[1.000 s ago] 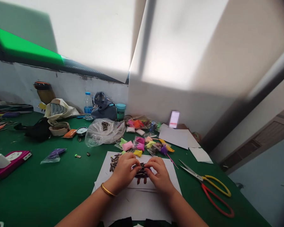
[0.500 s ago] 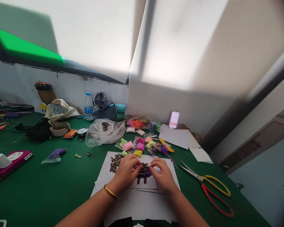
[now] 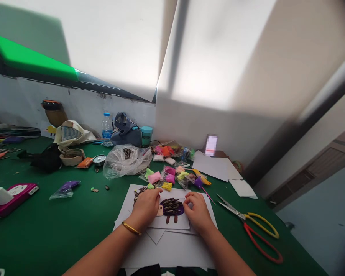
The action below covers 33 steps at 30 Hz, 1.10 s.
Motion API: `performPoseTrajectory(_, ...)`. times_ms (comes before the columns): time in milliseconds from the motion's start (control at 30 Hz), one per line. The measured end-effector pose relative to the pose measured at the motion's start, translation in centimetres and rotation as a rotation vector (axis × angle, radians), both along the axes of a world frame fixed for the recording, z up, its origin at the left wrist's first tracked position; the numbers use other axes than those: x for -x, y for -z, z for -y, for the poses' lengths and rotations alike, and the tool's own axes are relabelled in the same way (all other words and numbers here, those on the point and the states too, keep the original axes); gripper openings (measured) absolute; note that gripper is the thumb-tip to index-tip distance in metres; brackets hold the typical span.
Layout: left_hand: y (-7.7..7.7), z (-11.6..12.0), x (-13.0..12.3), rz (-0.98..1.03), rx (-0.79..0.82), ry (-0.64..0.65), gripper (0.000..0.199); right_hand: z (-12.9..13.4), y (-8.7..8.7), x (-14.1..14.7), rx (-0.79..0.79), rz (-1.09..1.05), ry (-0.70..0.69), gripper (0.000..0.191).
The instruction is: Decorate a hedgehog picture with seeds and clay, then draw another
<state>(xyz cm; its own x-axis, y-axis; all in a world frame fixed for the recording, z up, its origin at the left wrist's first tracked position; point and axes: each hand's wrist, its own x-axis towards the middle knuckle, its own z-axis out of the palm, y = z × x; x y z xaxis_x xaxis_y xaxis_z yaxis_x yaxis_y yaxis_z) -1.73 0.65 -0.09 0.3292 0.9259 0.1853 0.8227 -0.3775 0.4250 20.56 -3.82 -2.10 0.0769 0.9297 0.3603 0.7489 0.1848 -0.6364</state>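
A hedgehog figure (image 3: 173,207) lies on a white card (image 3: 172,224), with a pale face, a purple body, brown legs and rows of sunflower seeds as spines. My left hand (image 3: 146,207), with a gold bangle at the wrist, is left of the figure, partly over the pile of sunflower seeds (image 3: 136,194). Its visible fingers stretch out, the others hidden behind the hand. At the figure's rear end, my right hand (image 3: 197,210) has curled fingers, thumb and forefinger close together; whatever is between them is too small to tell. White sheets (image 3: 172,251) lie beneath.
Packets of coloured clay (image 3: 170,178) lie beyond the card. Large scissors (image 3: 244,217) with red and yellow handles rest at right, blades open. A clear plastic bag (image 3: 126,163), a water bottle (image 3: 106,130) and a magenta case (image 3: 17,197) stand or lie further left on the green table.
My left hand has drawn away from the hedgehog's seeds towards the seed pile at left, uncovering the face. The right hand stays almost where it was.
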Motion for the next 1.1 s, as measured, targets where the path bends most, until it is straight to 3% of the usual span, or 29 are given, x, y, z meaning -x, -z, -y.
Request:
performPoseTrajectory(400,-0.4,0.2,-0.1,-0.004,0.023,-0.009,0.032,0.2,-0.5,0.3,0.028,0.144,-0.018,0.017)
performPoseTrajectory(800,-0.3,0.0,0.0,-0.004,0.002,-0.002,0.031,0.2,-0.6,0.5,0.062,0.15,-0.008,0.016)
performPoseTrajectory(967,0.0,-0.5,0.5,0.082,-0.005,-0.01,0.032,0.3,-0.8,0.2,0.104,0.131,0.007,0.014)
performPoseTrajectory(1100,-0.2,-2.0,2.5,0.214,-0.1,-0.096,0.028,0.3,-0.5,-0.3,0.048,0.076,0.007,0.007)
